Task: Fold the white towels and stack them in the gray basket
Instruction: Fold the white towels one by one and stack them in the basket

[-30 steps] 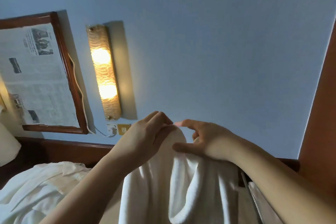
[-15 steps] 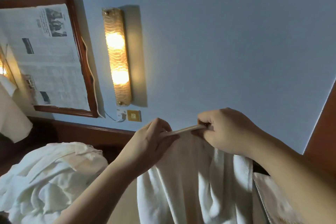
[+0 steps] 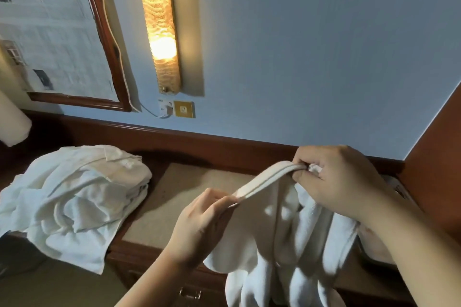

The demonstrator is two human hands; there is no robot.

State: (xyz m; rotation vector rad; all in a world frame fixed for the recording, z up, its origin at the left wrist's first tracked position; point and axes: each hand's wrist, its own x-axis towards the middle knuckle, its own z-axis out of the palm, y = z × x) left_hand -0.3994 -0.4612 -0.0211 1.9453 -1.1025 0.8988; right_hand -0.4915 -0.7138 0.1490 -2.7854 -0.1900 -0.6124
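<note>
Both your left hand point(image 3: 199, 222) and right hand point(image 3: 334, 177) pinch the towel point(image 3: 274, 232) hem; loosen either pinch and it drops bunched.

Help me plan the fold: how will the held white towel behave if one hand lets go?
The towel looks floppy: it drapes in soft folds below both hands' pinch on its hem, so a freed corner would probably drop. Its thick terry likely grips rather than slips.

Dim room, warm glaring wall lamp point(image 3: 159, 25), soft shadows, wide-angle edge distortion
</note>
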